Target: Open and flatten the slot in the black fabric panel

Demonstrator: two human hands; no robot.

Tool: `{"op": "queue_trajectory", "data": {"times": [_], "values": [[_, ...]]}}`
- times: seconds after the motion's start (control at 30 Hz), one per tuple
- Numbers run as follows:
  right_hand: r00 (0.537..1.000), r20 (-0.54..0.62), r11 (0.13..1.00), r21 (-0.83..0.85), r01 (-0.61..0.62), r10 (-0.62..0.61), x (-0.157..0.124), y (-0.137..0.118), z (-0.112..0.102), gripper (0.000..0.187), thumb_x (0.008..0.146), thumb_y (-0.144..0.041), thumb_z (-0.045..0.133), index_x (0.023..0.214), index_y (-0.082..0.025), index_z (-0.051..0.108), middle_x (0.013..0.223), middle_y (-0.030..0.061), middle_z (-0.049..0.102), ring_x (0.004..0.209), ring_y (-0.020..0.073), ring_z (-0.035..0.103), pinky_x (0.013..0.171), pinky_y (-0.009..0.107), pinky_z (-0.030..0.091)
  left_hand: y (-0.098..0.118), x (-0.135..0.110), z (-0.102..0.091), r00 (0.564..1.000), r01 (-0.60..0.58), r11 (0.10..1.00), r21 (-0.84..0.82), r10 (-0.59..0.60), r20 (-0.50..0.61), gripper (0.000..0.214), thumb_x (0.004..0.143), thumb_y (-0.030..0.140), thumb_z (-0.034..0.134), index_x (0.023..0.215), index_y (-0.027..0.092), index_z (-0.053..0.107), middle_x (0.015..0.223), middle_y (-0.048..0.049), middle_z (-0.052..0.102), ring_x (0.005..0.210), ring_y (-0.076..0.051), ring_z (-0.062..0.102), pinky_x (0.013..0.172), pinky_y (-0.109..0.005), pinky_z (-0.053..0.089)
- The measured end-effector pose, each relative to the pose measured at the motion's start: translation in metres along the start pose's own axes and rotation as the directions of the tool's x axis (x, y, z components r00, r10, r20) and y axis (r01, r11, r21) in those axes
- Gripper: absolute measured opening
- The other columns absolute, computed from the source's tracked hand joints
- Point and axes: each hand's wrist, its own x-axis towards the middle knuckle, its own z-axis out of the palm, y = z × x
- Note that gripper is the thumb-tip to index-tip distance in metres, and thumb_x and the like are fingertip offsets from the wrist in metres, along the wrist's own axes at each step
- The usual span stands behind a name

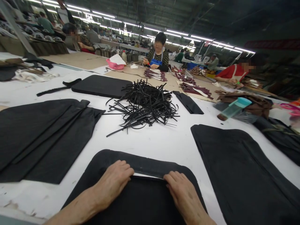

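Observation:
In front of me lies a black sheet of material with rounded far corners (pixel 145 161). A second black panel (pixel 145 200) rests over its near part, with a straight far edge. Along that edge runs a thin white band (pixel 147 176); I cannot tell whether it is tape or the tabletop showing through. My left hand (pixel 114 179) has its fingers pressed together at the left end of the edge. At the right end, my right hand (pixel 181 189) pinches the edge with bent fingers. Both thumbs are mostly hidden.
Beyond is a tangled pile of black strips (pixel 147 104) beside a black pad (pixel 100 86). Black panels lie left (pixel 44 134) and right (pixel 248 172) on the white table (pixel 164 140). A bottle with a turquoise cap (pixel 234 108) lies at right. Co-workers (pixel 157 57) sit farther back.

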Motion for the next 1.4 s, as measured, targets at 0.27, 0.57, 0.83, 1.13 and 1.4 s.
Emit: {"op": "queue_trajectory", "data": {"times": [0.27,0.57,0.83,1.13,1.4], "values": [[0.996,-0.005,0.996,0.019,-0.091,0.091,0.004,-0.012,0.004,0.026,0.082,0.001,0.042,0.081,-0.022,0.055,0.082,0.002,0.053,0.076,0.0209,0.046,0.069,0.034,0.031,-0.045,-0.03,-0.003,0.987,0.098,0.994,-0.054,-0.104,-0.119,0.024,0.085,0.009,0.039,0.088,0.023,0.058,0.087,-0.0002,0.057,0.085,-0.019,0.048,0.075,-0.033,0.035],[0.998,-0.028,0.993,0.097,-0.062,0.065,0.023,-0.048,0.014,0.023,0.084,-0.002,0.046,0.087,-0.022,0.056,0.086,0.0006,0.055,0.078,0.0192,0.047,0.071,0.032,0.034,-0.016,-0.013,0.014,0.98,0.02,0.999,-0.025,-0.025,-0.196,0.028,0.087,0.006,0.035,0.09,0.022,0.058,0.088,-0.002,0.057,0.083,-0.02,0.045,0.073,-0.036,0.034],[0.998,-0.057,0.992,0.129,0.007,0.0,0.044,-0.061,0.026,0.016,0.086,-0.006,0.049,0.083,-0.02,0.056,0.083,0.0013,0.054,0.077,0.0186,0.049,0.069,0.031,0.037,-0.012,-0.008,0.032,0.948,-0.081,0.99,-0.112,0.042,-0.315,0.031,0.091,0.008,0.028,0.092,0.02,0.057,0.087,-0.0031,0.053,0.081,-0.018,0.045,0.072,-0.031,0.039],[0.984,-0.161,0.989,0.108,0.099,-0.081,0.039,-0.055,0.033,0.017,0.089,-0.009,0.047,0.089,-0.021,0.059,0.08,0.0016,0.054,0.073,0.0183,0.046,0.065,0.031,0.035,-0.017,-0.007,0.036,0.942,-0.138,0.981,-0.136,0.088,-0.324,0.028,0.092,0.01,0.031,0.085,0.019,0.057,0.085,-0.0028,0.052,0.08,-0.018,0.046,0.069,-0.029,0.04],[0.975,-0.135,0.981,0.057,0.183,-0.174,0.033,-0.053,0.029,0.013,0.089,-0.011,0.048,0.093,-0.019,0.057,0.084,0.003,0.054,0.076,0.0183,0.046,0.066,0.032,0.038,-0.02,-0.012,0.033,0.938,-0.225,0.971,0.079,0.238,-0.252,0.021,0.088,0.005,0.04,0.098,0.015,0.056,0.093,-0.0053,0.055,0.086,-0.02,0.047,0.078,-0.035,0.042]]}}
